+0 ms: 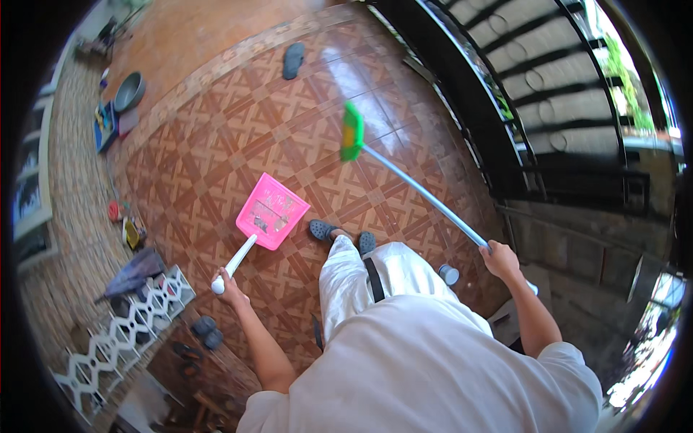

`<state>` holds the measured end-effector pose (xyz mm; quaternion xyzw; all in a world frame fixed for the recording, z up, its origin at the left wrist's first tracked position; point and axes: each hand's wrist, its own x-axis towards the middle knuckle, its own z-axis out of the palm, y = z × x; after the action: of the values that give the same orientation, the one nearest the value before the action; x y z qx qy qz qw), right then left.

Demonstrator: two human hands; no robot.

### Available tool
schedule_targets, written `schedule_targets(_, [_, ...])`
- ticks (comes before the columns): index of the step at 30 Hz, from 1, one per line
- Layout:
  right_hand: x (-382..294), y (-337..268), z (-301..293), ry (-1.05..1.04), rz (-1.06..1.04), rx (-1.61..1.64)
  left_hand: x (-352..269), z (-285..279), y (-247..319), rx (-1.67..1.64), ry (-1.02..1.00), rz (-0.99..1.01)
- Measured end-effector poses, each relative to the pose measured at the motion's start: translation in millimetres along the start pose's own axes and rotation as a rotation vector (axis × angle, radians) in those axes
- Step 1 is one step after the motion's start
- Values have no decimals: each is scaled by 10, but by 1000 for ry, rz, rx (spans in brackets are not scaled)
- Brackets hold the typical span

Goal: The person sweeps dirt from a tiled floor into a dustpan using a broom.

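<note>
My left hand (231, 289) grips the white handle of a pink dustpan (273, 211), out to my left. Grey debris lies in the pan, towards its handle end. In my right hand (501, 260) is the pale blue pole of a broom (427, 189), which slants forward and left across the view. Its green and yellow head (352, 132) is slightly blurred, ahead of my feet; whether the bristles touch the floor I cannot tell. Below both tools spreads a brown patterned tile floor (216, 146).
A lone grey slipper (293, 60) lies ahead. To the right stands a black metal gate (465, 92). A small container (448, 274) sits near my right leg. Along the left wall are a grey basin (129, 92), a folded umbrella (134, 271), a white rack (130, 325) and footwear (206, 331).
</note>
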<state>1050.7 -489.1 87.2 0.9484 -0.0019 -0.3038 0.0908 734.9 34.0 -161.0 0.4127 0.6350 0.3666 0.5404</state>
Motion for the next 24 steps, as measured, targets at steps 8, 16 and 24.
schedule_targets(8, [-408,973,672,75,403,258,-404,1053,472,-45,-233,99])
schedule_targets(16, [-236,1562,463,235,364,104,-602,2171,484,3,-366,160])
schedule_targets(24, [983,371,-156,174,256,-60,-719,3420,79,221,-394,229])
